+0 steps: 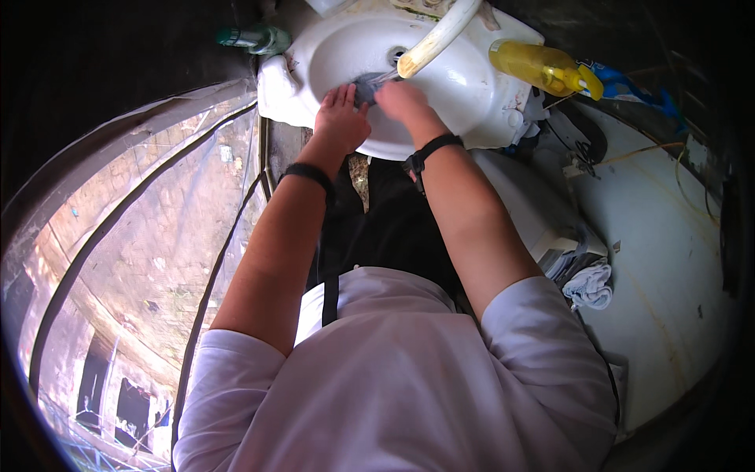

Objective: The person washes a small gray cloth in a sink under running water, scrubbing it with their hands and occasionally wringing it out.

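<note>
Both my hands are inside a white ceramic washbasin [466, 106]. A dark grey cloth-like item [368, 87] lies in the bowl just below the drain, under a thin stream of water from a yellowed white spout [439, 40]. My left hand [342, 115] touches the item's left edge with its fingers spread. Blurred at the item's right side, my right hand [403, 101] has its fingers curled; what they hold is hidden. The metal drain [398, 55] shows above the item.
A yellow pump bottle [534, 66] lies at the basin's right rim, beside a blue packet [628, 88]. Past the left rim is a green bottle [259, 40]. Folded cloths [590, 283] sit low on the right. Mesh-like sheeting [171, 236] with dark bars spans the left.
</note>
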{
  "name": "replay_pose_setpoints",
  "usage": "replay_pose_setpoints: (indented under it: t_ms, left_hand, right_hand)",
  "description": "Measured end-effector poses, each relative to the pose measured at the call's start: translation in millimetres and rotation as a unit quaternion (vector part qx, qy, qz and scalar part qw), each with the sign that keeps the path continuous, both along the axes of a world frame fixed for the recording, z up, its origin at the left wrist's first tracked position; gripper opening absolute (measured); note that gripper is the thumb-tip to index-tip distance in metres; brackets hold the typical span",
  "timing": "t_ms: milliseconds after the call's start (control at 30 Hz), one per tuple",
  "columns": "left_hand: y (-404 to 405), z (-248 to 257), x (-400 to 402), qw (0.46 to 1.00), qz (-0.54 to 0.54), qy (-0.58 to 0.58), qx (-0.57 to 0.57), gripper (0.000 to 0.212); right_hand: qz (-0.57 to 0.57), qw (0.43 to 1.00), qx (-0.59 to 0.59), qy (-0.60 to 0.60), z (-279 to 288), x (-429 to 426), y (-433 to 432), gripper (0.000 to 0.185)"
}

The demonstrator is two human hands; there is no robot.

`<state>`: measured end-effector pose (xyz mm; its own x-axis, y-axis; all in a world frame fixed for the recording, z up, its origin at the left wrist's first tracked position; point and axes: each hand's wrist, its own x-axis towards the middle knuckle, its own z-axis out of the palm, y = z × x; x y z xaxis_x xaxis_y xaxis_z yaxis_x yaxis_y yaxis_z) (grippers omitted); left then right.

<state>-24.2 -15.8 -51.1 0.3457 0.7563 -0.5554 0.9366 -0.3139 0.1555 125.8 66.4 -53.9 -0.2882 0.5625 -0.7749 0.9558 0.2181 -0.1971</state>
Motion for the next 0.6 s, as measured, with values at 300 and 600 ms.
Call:
replay_pose_setpoints:
  t_ms: [300, 600]
  left_hand:
    - [-2.5, 2.6, 0.6, 1.000, 0.005, -0.022, 0.012, 0.052]
    - [2.4, 9.0, 0.9, 0.999, 0.008, 0.006, -0.041, 0.052]
  right_hand:
    - [-0.114, 0.985, 0.107, -0.070, -36.0, 8.7, -13.6, 0.034]
    - [-0.041, 0.994, 0.083, -0.050, -15.8, -1.1, -3.5, 0.036]
